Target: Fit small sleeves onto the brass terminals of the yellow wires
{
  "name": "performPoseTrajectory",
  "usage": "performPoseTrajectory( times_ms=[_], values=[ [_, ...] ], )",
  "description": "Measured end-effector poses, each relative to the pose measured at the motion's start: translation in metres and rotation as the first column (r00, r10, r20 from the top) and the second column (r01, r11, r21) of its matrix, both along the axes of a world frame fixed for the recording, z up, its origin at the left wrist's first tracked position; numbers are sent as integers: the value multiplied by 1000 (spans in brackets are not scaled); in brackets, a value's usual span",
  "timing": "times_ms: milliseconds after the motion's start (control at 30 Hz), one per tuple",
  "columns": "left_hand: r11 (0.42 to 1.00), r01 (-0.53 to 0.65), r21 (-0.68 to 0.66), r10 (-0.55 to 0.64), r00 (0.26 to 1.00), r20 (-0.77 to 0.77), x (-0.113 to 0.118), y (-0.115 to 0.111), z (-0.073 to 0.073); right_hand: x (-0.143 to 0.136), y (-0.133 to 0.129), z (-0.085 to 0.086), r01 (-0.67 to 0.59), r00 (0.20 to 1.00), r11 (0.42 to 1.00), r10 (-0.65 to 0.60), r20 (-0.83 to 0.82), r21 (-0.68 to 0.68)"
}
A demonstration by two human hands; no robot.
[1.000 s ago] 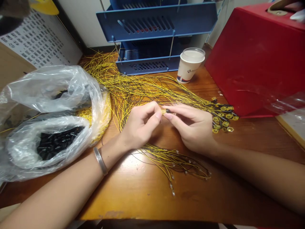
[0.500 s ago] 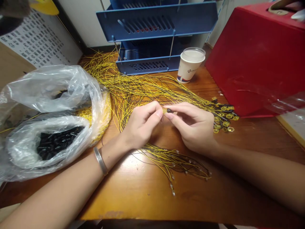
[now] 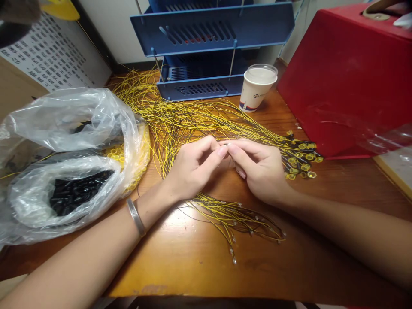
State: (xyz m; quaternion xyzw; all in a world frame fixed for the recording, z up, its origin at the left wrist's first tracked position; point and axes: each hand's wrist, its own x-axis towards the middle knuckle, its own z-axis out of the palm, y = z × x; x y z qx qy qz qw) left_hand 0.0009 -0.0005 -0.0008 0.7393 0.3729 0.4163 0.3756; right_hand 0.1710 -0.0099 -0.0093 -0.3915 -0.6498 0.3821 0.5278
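My left hand (image 3: 197,165) and my right hand (image 3: 262,169) meet over the middle of the table, thumbs and forefingers pinched tip to tip. Between them is a small yellow-and-black plastic piece, almost wholly hidden by the fingers now; only a dark sliver shows. Just behind the hands runs a long bundle of yellow and black wires (image 3: 206,116). Its right end carries several black sleeves with clear yellow hexagonal caps (image 3: 302,161). More wire ends (image 3: 238,214), with tiny metal-looking tips, lie in front of and below the hands.
At left stand clear plastic bags (image 3: 28,206), one holding black sleeves (image 3: 80,191), with yellow hexagonal caps (image 3: 135,176) beside it. Behind are a blue tray rack (image 3: 199,30) and a paper cup (image 3: 255,90). A red box (image 3: 350,86) stands at right on the wooden table (image 3: 180,266).
My right hand has shifted slightly left, its fingertips closing up to the left ones. The yellow-and-black piece, visible before, is now covered. My left hand is nearly still.
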Motion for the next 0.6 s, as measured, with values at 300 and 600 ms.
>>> performPoseTrajectory(
  times_ms=[300,600],
  values=[
    [998,20,-55,-17,998,60,-1,0,1,3,0,-1,-46,988,997,38,147,55],
    [997,59,-59,-56,997,51,-3,-1,2,4,0,0,-40,986,997,27,162,73]
  ],
)
